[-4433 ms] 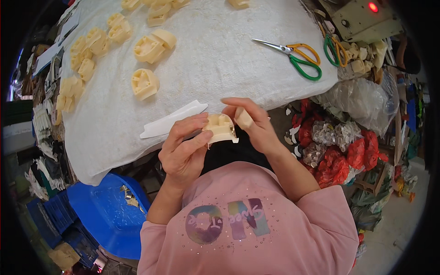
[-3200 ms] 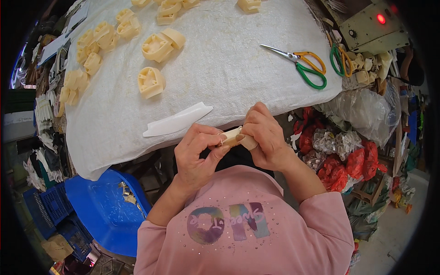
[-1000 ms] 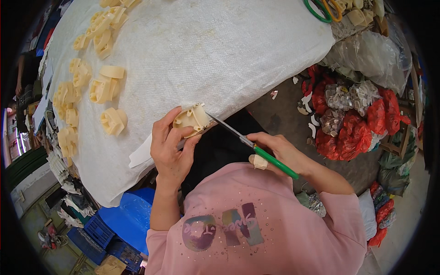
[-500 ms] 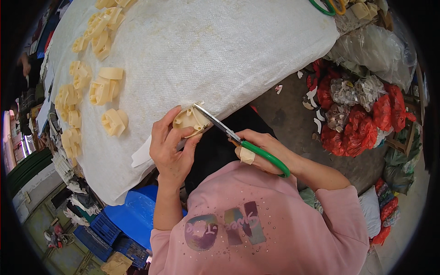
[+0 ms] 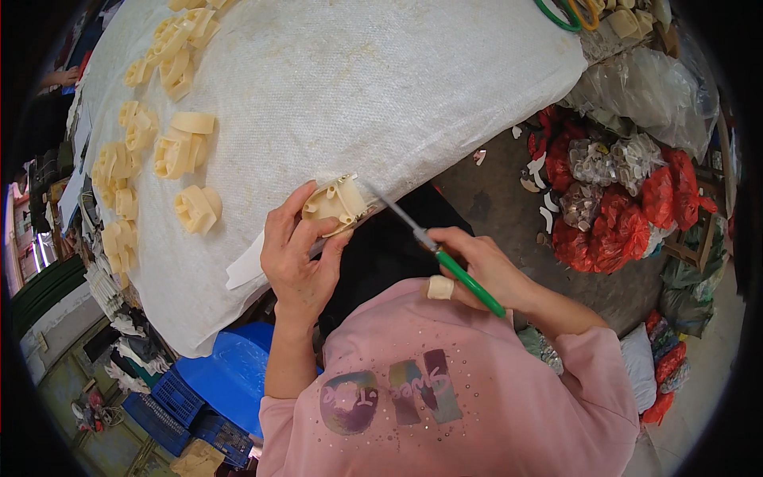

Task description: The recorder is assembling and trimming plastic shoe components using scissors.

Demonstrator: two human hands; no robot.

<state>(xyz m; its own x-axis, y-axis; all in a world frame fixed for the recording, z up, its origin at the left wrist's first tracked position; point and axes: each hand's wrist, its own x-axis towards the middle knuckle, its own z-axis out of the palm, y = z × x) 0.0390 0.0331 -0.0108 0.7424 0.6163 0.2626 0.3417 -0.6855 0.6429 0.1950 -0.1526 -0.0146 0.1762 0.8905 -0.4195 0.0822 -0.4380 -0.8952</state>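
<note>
Between the fingers and thumb of my left hand [image 5: 298, 258] is a cream plastic part [image 5: 330, 205], a hollow shell with small posts inside. I hold it over the near edge of the cloth-covered table. My right hand [image 5: 477, 270] is closed round green-handled scissors [image 5: 433, 248], and their blades point up and left toward the part's right edge, a little off it. The blades are slightly blurred. Tape wraps one finger of my right hand. On the table, left of my left hand, lies a similar cream part [image 5: 197, 209].
More cream parts [image 5: 181, 147] sit in clusters along the table's left side. Another green handle [image 5: 563, 14] lies at the far right edge. Red plastic bags [image 5: 608, 226] fill the floor at right. A blue bin [image 5: 230, 370] and blue crates [image 5: 176, 397] stand at lower left.
The scissors have pulled back to the right and down, their blades leaving the part's edge. My left hand and the part have barely moved.
</note>
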